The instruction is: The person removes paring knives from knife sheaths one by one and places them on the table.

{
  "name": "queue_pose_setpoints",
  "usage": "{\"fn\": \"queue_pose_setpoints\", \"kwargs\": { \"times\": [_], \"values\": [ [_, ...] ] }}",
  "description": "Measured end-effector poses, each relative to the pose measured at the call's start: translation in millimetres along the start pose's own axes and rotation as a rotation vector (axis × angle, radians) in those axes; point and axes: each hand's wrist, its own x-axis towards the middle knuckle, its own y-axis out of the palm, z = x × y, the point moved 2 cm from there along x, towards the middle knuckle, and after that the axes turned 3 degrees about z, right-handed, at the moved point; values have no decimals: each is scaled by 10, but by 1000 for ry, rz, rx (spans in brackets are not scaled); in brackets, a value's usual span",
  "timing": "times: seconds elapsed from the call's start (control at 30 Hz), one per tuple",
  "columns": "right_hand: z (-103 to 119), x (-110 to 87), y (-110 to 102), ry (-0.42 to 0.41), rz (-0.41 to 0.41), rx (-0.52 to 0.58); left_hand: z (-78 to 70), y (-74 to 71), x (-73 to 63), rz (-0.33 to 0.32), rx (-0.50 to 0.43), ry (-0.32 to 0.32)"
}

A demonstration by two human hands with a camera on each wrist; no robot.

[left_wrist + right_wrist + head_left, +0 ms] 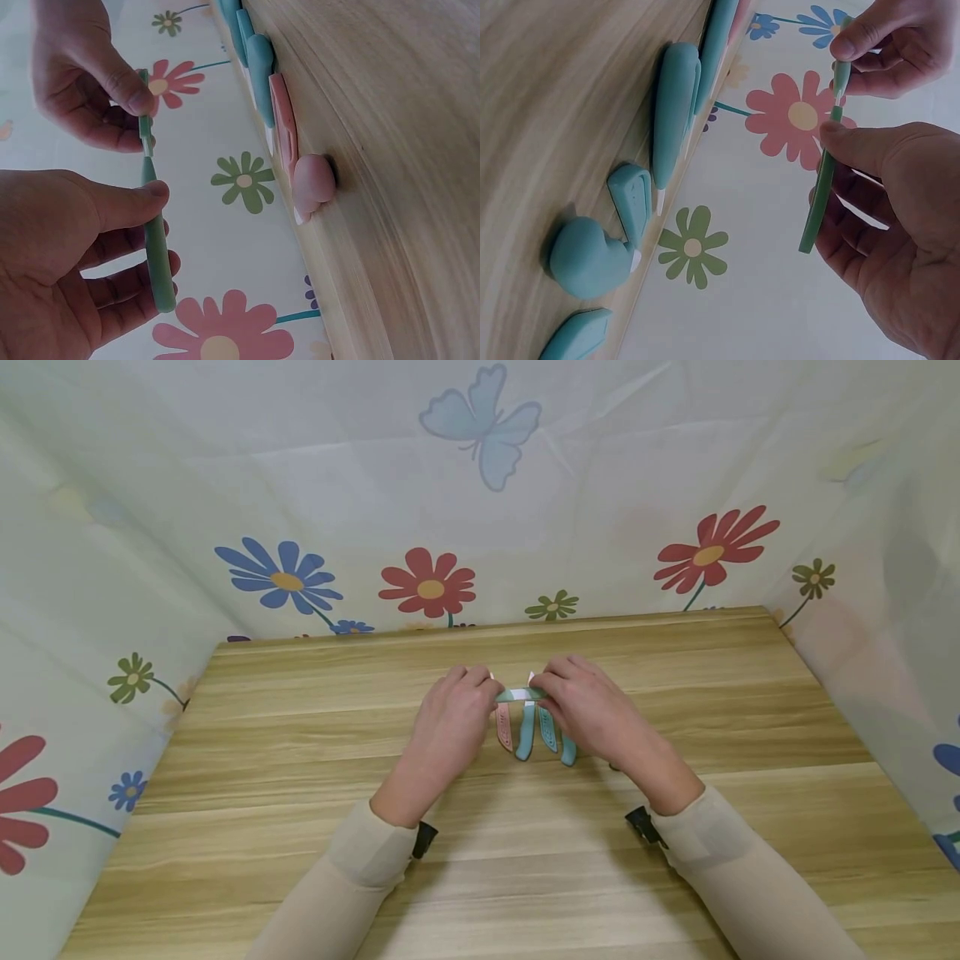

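Note:
Both hands hold a slim green knife between them, above the table. My left hand pinches its rounded green handle, thumb on one side and fingers on the other. With thumb and fingers, my right hand grips a flat green sheath at the other end. A short white stretch of blade shows between the hands. Just beyond and below them lie a pink sheath, a blue knife handle, a teal sheath and another blue handle, partly covered by the right hand.
A pink handle rests on the wooden table, hidden from the head view by the left hand. Further teal pieces, one a flat end, lie on the right. A flower-printed curtain stands behind the table and along its sides.

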Motion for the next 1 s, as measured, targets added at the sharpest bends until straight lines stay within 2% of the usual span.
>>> {"fn": "queue_pose_setpoints", "kwargs": {
  "times": [1.0],
  "values": [
    [-35, -7, -17, 20, 15, -3, 36, -12, -3, 23, -11, -9]
  ]
}}
